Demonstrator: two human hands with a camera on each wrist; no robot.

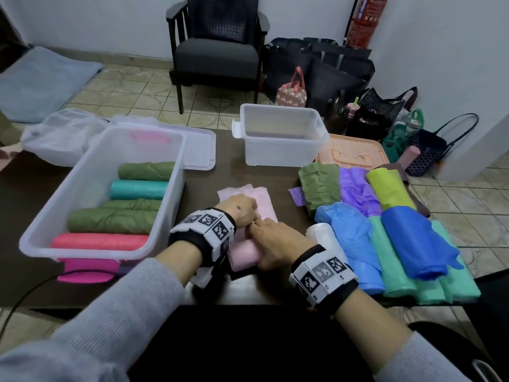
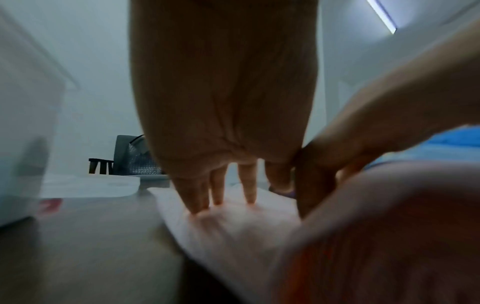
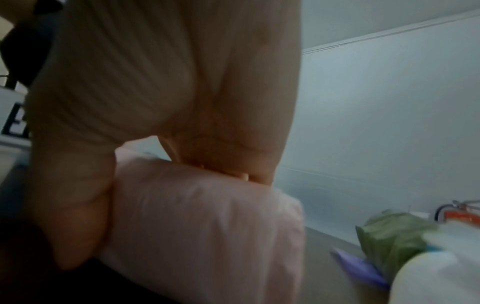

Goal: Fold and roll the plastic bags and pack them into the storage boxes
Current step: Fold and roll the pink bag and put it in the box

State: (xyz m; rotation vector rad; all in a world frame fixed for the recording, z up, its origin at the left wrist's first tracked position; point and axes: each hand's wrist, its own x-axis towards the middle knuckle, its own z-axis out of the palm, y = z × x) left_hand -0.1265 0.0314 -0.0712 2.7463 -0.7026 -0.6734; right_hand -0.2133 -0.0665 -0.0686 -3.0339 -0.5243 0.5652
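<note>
- Rolling a pale pink plastic bag (image 1: 248, 244) on the dark wooden table (image 1: 41, 271), I have both hands on it at the near centre; its rolled part lies nearest me and a flat tail runs out toward 12 o'clock.
- My left hand (image 1: 242, 210) presses straight fingers (image 2: 221, 191) down on the flat tail, gripping nothing.
- My right hand (image 1: 275, 241) is clasped round the rolled part, thumb (image 3: 75, 205) at one side and fingers curled over the top.
- At 9 o'clock of my hands stands a clear plastic storage box (image 1: 38, 238) holding five rolled bags: two olive green, one teal, another olive green, and one coral pink (image 1: 100, 242) nearest me.
- At 12 o'clock stands a second clear storage box (image 1: 281, 158) with nothing visible inside.
- At 3 o'clock lies a heap of loose bags (image 1: 385, 230) in olive, purple, yellow, blue and mint green, with a white roll (image 1: 322, 232) just beside my right hand.
</note>
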